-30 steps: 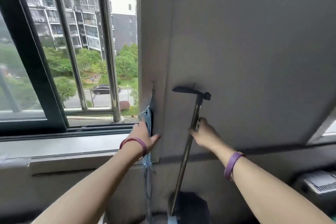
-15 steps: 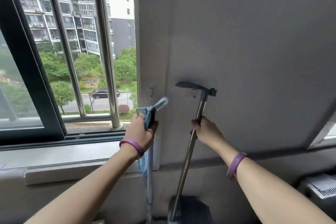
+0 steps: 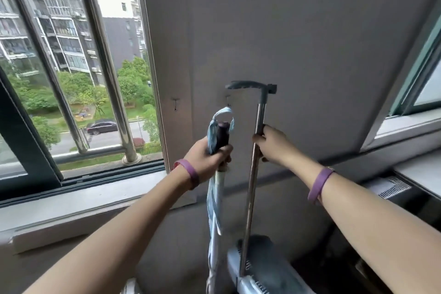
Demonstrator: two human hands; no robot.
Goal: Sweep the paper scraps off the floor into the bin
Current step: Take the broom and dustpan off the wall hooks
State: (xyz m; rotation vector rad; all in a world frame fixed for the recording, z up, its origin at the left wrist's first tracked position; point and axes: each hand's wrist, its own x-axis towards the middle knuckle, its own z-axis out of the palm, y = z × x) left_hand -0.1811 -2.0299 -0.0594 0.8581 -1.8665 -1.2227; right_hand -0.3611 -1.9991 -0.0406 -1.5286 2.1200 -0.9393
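Observation:
My left hand [image 3: 207, 157] grips the dark top of a broom handle [image 3: 222, 135] that has a light blue strap looped over its end. The broom's pale shaft [image 3: 216, 217] hangs straight down in front of the grey wall. My right hand [image 3: 272, 144] grips the metal pole of a long-handled dustpan [image 3: 254, 169]. The pole's grey curved grip sits above my hand, and the blue-grey dustpan scoop [image 3: 262, 265] is at the bottom. No paper scraps, floor or bin are in view.
Two small wall hooks [image 3: 175, 103] stick out of the grey wall panel above my hands. A barred window [image 3: 71, 67] and its sill [image 3: 78, 200] fill the left. Another window frame [image 3: 410, 93] and a grey vented appliance [image 3: 391, 186] stand at the right.
My left hand has lifted the broom off the left wall hook and pulled it away from the wall. My right hand slid slightly on the dustpan pole, which now stands clear of its hook.

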